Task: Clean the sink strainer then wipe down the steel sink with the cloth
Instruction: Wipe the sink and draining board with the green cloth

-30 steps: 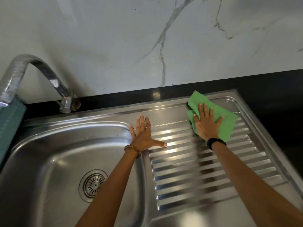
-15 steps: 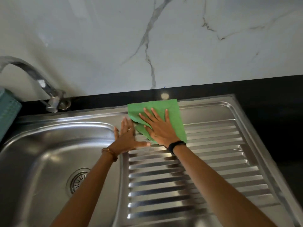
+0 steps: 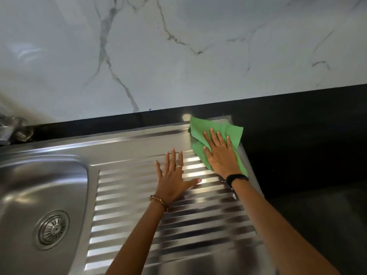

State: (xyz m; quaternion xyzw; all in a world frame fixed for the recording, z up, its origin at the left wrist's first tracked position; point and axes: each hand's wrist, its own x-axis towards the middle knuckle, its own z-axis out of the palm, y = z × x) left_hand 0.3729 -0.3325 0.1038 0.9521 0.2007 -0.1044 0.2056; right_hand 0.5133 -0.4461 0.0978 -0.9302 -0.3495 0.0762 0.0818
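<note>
A green cloth (image 3: 206, 129) lies at the far right corner of the steel sink's ribbed drainboard (image 3: 139, 215). My right hand (image 3: 221, 155) presses flat on the cloth with straight fingers. My left hand (image 3: 174, 175) rests flat on the ribs just left of it, fingers spread, holding nothing. The round sink strainer (image 3: 52, 229) sits in the basin (image 3: 29, 187) at the lower left.
A black counter (image 3: 307, 155) borders the sink at the right and along the back. A white marble wall (image 3: 178, 56) rises behind. The base of the tap (image 3: 14, 130) shows at the far left edge.
My right hand has swept the cloth from the drainboard's far left part to its far right corner. My left hand has shifted right along the ribs. The view has swung right.
</note>
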